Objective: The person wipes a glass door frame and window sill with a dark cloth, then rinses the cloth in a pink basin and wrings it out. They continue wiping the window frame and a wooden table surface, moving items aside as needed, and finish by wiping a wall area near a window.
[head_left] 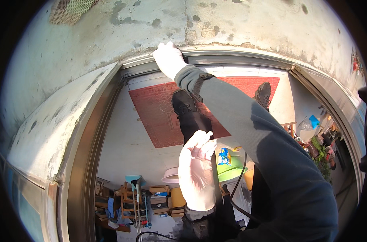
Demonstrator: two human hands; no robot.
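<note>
My right hand [169,59] is curled over the metal sliding-door track [238,59], its knuckles towards the stained wall. Something dark shows beside its fingers; I cannot tell whether that is a held thing or a shadow. A grey sleeve [232,106] covers the right arm, which crosses the view from the lower right. Lower down, my left hand [198,175] is raised palm up with loosely bent fingers and nothing visible in it. A dark strap or cuff [200,219] wraps the left wrist. Below the track lies a red patterned mat [153,112], with a dark shoe [183,103] on it.
A brown metal frame [89,145] bounds the left side. Behind me stand a green basin [232,172], a pink basin [170,175], cardboard boxes [159,202], a wooden rack [127,199] and a long-handled blue dustpan [135,180]. A black cable [239,184] hangs near my legs. Plants [319,157] are at right.
</note>
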